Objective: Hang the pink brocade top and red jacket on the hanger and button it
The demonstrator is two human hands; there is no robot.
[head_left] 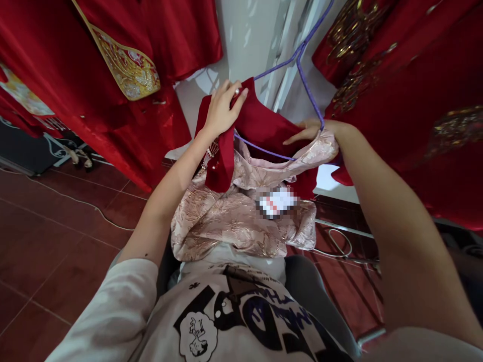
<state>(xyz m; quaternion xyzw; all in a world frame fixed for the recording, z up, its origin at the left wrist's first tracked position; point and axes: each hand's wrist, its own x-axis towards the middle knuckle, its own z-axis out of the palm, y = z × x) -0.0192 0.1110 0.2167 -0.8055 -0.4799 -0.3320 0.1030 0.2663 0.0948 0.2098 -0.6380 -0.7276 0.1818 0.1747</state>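
My left hand (pixel 225 106) is closed over the upper left part of a red garment (pixel 260 113), with its thumb and fingers on the cloth. My right hand (pixel 315 131) reaches behind the shoulder of a pale pink brocade dress (pixel 241 216). Its visible fingers are stretched out against the red cloth; the rest is partly hidden. A purple hanger (pixel 310 90) passes through the neck area of the clothes, one end by my right hand. Strings of beads (pixel 211 153) hang at the red garment's left edge. A phone with a lit, blurred screen (pixel 277 202) rests on the pink fabric in my lap.
Red garments with gold embroidery hang at the left (pixel 128 65) and right (pixel 400 110). Behind the hanger are white metal uprights (pixel 281 60). A pale cable (pixel 94 206) runs over the red tiled floor (pixel 56 251). Shoes (pixel 79 157) stand at the left.
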